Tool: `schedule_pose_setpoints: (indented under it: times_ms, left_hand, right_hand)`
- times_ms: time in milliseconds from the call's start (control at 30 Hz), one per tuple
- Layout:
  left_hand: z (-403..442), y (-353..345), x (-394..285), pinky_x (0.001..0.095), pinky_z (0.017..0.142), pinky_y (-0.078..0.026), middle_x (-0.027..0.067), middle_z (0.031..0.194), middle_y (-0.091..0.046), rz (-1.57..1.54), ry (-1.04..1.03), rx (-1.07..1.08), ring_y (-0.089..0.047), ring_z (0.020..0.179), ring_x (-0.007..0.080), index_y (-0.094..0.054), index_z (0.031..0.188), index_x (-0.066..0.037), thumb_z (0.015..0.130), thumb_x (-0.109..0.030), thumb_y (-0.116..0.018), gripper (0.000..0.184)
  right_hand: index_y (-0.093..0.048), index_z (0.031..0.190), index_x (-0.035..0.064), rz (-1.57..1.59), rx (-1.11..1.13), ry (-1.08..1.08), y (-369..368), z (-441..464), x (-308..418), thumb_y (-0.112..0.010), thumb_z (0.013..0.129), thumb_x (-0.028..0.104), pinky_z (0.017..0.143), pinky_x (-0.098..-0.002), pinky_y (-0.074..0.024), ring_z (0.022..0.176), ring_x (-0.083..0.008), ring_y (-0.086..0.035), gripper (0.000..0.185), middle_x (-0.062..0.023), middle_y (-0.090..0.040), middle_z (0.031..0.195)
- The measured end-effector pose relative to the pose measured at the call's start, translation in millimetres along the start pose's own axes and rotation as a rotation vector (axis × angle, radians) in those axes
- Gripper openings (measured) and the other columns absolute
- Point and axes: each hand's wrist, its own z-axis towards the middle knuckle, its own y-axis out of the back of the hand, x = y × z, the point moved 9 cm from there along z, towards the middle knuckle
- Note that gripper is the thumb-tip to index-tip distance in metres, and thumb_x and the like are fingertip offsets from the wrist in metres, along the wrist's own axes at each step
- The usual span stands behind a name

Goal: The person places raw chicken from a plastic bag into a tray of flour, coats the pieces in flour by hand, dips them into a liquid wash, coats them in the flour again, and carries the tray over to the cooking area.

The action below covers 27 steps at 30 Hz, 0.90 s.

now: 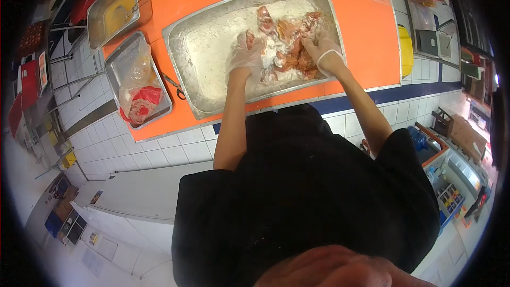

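Observation:
A large metal tray [204,107] holds white flour [212,48] on its left side and a heap of reddish, partly floured raw meat pieces [289,58] on its right. Thin clear plastic gloves cover both of my hands. My left hand [247,56] is in the middle of the tray, its fingers closed around a floured piece of meat [249,39]. At the tray's right end, my right hand [324,53] has its fingers curled onto the meat in the heap. Another meat piece [264,18] lies in the flour beyond my hands.
The tray rests on an orange table [369,37]. To the left stand a smaller metal pan [112,69] with plastic bags [141,93] and a deep container [101,18] with yellow contents. A dark-handled tool [179,93] lies between the trays. A yellow object [405,50] is beyond the right edge.

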Motion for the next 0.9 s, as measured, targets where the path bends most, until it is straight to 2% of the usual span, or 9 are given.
schedule_pose_setpoints:
  times_ms: [33, 133, 267, 433, 600, 633, 700, 833, 900]
  left_hand:
    - [-0.4, 0.1, -0.9, 0.0413, 0.109, -0.042, 0.0196, 0.142, -0.059, 0.028, 0.002, 0.047, -0.055, 0.134, 0.0337, -0.032, 0.156, -0.005, 0.1, -0.062, -0.051, 0.082]
    - [3.8, -1.1, 13.4, 0.047, 0.105, -0.044, 0.0234, 0.141, -0.061, 0.018, 0.099, 0.031, -0.058, 0.131, 0.0395, -0.047, 0.146, -0.006, 0.097, -0.064, -0.046, 0.075]
    - [-2.2, -13.5, 4.1, 0.0444, 0.106, -0.044, 0.0189, 0.143, -0.06, -0.196, 0.122, 0.123, -0.057, 0.132, 0.033, -0.049, 0.146, -0.007, 0.1, -0.062, -0.04, 0.073]
    - [10.1, -64.3, 33.0, 0.04, 0.107, -0.049, 0.0116, 0.143, -0.061, -0.777, 0.099, 0.331, -0.06, 0.131, 0.0254, -0.048, 0.15, -0.01, 0.103, -0.061, -0.035, 0.07]
    - [3.9, -53.9, 15.2, 0.0391, 0.093, -0.06, 0.011, 0.133, -0.068, -1.031, -0.008, 0.286, -0.07, 0.114, 0.024, -0.054, 0.143, -0.01, 0.107, -0.056, -0.032, 0.063]
    - [-1.9, -44.8, 11.2, 0.0401, 0.093, -0.06, 0.0115, 0.133, -0.068, -1.087, 0.018, 0.223, -0.07, 0.114, 0.0247, -0.053, 0.144, -0.009, 0.108, -0.056, -0.032, 0.063]
    - [5.2, -38.2, 6.5, 0.0416, 0.096, -0.059, 0.0115, 0.131, -0.068, -1.276, 0.053, 0.229, -0.068, 0.115, 0.0251, -0.048, 0.147, -0.006, 0.109, -0.05, -0.038, 0.06]
    - [-1.7, 14.6, -36.7, 0.0356, 0.102, -0.05, 0.0105, 0.135, -0.062, -0.961, -0.15, 0.107, -0.06, 0.123, 0.0211, -0.052, 0.142, -0.009, 0.097, -0.016, -0.057, 0.045]
    - [7.8, 16.3, -34.1, 0.0341, 0.098, -0.05, 0.009, 0.13, -0.063, -0.735, -0.165, 0.094, -0.061, 0.116, 0.0192, -0.054, 0.139, -0.007, 0.096, -0.019, -0.059, 0.045]
  right_hand:
    - [-0.061, 0.126, -0.0067, -0.021, 0.267, 0.058, -13.8, -2.8, -0.3, -0.048, 0.102, 0.063, 0.103, -0.0446, -0.0484, 0.123, -0.043, -0.06, 0.075, -0.0294, -0.059, 0.138]
    - [-0.063, 0.128, -0.003, 0.553, 0.469, -0.098, -70.5, 10.0, -24.1, -0.046, 0.102, 0.065, 0.104, -0.0451, -0.0484, 0.123, -0.0409, -0.062, 0.075, -0.0242, -0.059, 0.142]
    - [-0.059, 0.138, 0.0041, 1.052, 0.962, -0.221, -104.6, 13.6, -20.7, -0.052, 0.101, 0.061, 0.1, -0.0422, -0.0533, 0.121, -0.0299, -0.065, 0.068, -0.0186, -0.061, 0.14]
    - [-0.052, 0.145, 0.0071, 0.829, 0.804, -0.141, -129.5, 34.9, -13.3, -0.057, 0.099, 0.061, 0.101, -0.0406, -0.0538, 0.122, -0.0253, -0.064, 0.072, -0.0137, -0.062, 0.139]
    - [-0.042, 0.156, 0.0092, 0.649, 0.591, 0.258, -110.0, 36.3, 28.9, -0.061, 0.096, 0.058, 0.109, -0.037, -0.045, 0.131, -0.0232, -0.054, 0.08, -0.0139, -0.058, 0.14]
    - [-0.051, 0.146, 0.0069, 0.652, 0.715, 0.244, -96.1, 23.6, 44.2, -0.065, 0.094, 0.056, 0.111, -0.04, -0.042, 0.126, -0.025, -0.055, 0.073, -0.0135, -0.061, 0.131]
    - [-0.057, 0.131, 0.0053, 0.486, 0.463, 0.381, -76.7, 35.3, 52.4, -0.068, 0.094, 0.053, 0.102, -0.0409, -0.0471, 0.115, -0.0239, -0.059, 0.062, -0.012, -0.062, 0.12]
    - [-0.06, 0.11, 0.0016, 0.345, 0.388, 0.559, -21.9, 21.1, 75.1, -0.069, 0.096, 0.046, 0.075, -0.0383, -0.0527, 0.082, -0.019, -0.063, 0.047, -0.0085, -0.063, 0.096]
    - [-0.063, 0.107, -0.001, 0.262, 0.308, 0.513, 7.9, 31.8, 77.9, -0.066, 0.097, 0.046, 0.075, -0.0364, -0.0514, 0.081, -0.0193, -0.062, 0.048, -0.01, -0.064, 0.095]
